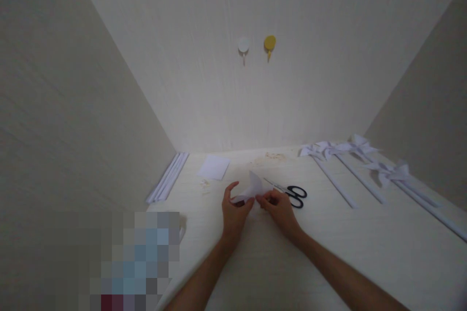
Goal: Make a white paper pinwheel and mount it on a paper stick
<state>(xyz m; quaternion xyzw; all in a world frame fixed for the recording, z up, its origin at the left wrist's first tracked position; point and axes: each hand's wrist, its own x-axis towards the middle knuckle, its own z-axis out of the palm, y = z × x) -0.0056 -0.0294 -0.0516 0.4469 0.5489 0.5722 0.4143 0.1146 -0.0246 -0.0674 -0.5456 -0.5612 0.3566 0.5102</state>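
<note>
A folded piece of white paper (255,184), with one point standing up, is held between my two hands above the table. My left hand (235,211) is closed on its left side, thumb at the middle and a finger curled beyond it. The fingertips of my right hand (279,206) pinch the paper near its centre; whether they hold anything small as well is hidden. Scissors (297,194) with black handles lie just beyond my right hand, blades pointing left. Finished paper pinwheels (392,172) on white paper sticks lie to the right.
A flat white paper square (214,167) lies at the back left, with small pale bits (205,183) before it. Several rolled paper sticks (168,177) lie by the left wall. Tan scraps (274,156) sit near the back wall, which bears a white hook (243,46) and a yellow hook (269,43).
</note>
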